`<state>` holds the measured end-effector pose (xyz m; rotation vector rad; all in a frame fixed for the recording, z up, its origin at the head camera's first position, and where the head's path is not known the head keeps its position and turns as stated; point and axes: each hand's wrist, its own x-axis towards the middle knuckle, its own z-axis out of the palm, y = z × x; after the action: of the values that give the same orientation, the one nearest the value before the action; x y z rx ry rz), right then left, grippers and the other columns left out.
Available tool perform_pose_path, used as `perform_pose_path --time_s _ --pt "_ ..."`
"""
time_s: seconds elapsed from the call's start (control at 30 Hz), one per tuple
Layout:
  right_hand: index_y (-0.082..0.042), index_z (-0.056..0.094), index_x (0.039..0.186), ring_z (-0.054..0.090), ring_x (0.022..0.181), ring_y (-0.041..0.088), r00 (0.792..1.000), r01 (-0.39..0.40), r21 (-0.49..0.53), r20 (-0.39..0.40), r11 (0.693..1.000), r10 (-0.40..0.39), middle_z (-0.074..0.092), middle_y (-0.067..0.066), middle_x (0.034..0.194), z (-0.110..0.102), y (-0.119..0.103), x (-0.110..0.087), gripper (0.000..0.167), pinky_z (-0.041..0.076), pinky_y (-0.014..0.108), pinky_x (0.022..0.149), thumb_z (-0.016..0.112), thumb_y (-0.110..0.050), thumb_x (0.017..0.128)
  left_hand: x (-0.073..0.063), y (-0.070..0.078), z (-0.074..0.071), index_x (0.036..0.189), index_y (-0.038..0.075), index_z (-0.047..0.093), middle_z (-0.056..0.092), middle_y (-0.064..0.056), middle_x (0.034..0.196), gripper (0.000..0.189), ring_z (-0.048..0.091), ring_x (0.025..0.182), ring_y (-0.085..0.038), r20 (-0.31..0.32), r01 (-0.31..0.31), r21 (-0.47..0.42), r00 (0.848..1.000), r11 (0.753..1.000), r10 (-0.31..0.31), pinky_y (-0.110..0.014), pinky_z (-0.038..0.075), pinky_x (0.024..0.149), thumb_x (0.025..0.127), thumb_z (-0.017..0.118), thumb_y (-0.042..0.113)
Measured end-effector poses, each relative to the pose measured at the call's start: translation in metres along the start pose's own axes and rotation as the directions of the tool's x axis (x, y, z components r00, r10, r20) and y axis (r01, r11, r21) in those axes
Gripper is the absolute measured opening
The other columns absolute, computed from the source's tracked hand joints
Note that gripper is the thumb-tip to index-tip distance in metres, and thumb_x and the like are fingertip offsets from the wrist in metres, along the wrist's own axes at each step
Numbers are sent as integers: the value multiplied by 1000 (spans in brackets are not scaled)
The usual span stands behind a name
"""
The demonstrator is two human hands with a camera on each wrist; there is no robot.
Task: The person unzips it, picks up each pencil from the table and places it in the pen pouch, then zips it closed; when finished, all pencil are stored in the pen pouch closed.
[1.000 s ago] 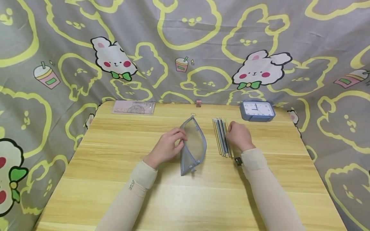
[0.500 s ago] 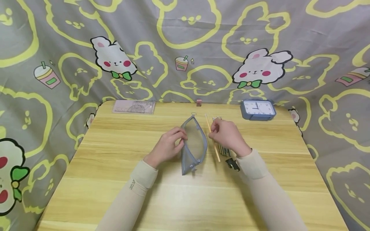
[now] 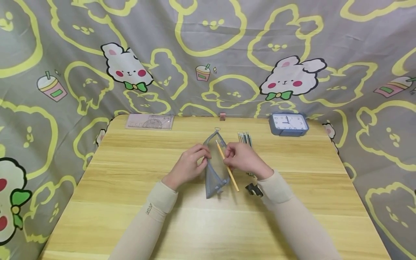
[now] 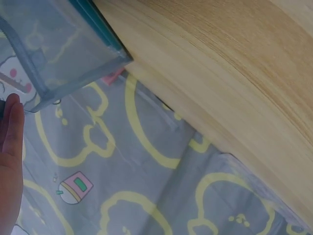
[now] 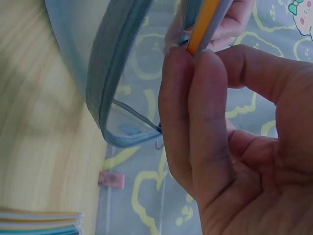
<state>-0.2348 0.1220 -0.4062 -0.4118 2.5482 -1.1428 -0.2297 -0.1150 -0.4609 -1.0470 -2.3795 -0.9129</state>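
Observation:
In the head view my left hand [image 3: 188, 164] pinches the near-left rim of a blue-grey see-through zip pouch [image 3: 212, 186], standing with its mouth spread. My right hand [image 3: 245, 159] pinches a yellow pencil [image 3: 233, 180] by its middle, slanted over the pouch's right rim. The right wrist view shows the pencil [image 5: 204, 24] between thumb and fingers, beside the zip edge [image 5: 105, 83]. Teal strips [image 4: 98, 29] show through the pouch wall in the left wrist view; whether they lie inside or behind is unclear. Several pencils [image 3: 245, 138] lie right of the pouch, partly hidden by my right hand.
A black clip-like piece [image 3: 254, 189] lies by the right wrist. Along the back stand or lie a blue clock [image 3: 289, 124], a small pink block [image 3: 222, 116] and a clear pink case [image 3: 149, 121]. A patterned curtain [image 3: 221, 43] borders the table.
My right hand has picked a yellow pencil from the row and carried it left to the pouch mouth. The left hand has kept its grip on the pouch.

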Motion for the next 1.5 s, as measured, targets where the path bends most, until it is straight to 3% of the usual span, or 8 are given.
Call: perform_pose_path --time_s 0.33,0.67,0.87,1.07,1.27,1.5 --pt "-9 64 88 72 67 18 1000 -27 67 -13 997 28 68 4 77 11 -5 26 5 56 26 58 68 -8 90 -2 -1 -2 94 3 74 71 -8 109 11 73 96 -22 2 4 -8 1000 1000 -4 -29 65 82 90 72 -6" --pt "-9 63 88 79 79 30 997 -73 20 -29 997 73 69 5 81 19 -11 35 7 57 25 56 68 -7 92 -4 -2 0 94 5 74 71 -7 110 11 73 98 -21 14 12 -7 1000 1000 -12 -30 64 83 91 70 -5" --pt "-9 62 88 79 77 25 996 -76 -3 -45 997 76 72 5 83 23 -10 41 9 61 28 63 70 -8 93 -4 -1 -2 95 6 74 71 -7 112 12 73 100 -21 21 32 -13 999 999 -32 -33 65 87 92 70 -4" --pt "-8 63 93 78 75 22 994 -78 44 -68 996 81 69 7 85 20 -6 39 9 60 27 61 70 -12 96 -4 -2 -4 95 6 74 71 -6 111 12 73 101 -21 8 31 -9 999 999 -31 -32 64 88 93 69 -4" --pt "-5 66 98 78 74 20 986 -85 39 -141 996 90 71 10 89 -1 11 32 10 65 31 66 69 -15 96 -4 -3 -5 95 5 74 71 -6 111 13 72 102 -22 6 27 -14 1000 1000 -27 -32 64 90 93 68 -5" --pt "-5 65 100 75 74 22 953 -117 -6 -283 993 111 71 12 93 -25 59 28 12 59 27 65 66 -16 95 -5 -6 -5 94 5 74 71 -7 109 13 73 100 -22 -14 2 -11 1000 1000 -3 -32 65 87 92 68 -6"
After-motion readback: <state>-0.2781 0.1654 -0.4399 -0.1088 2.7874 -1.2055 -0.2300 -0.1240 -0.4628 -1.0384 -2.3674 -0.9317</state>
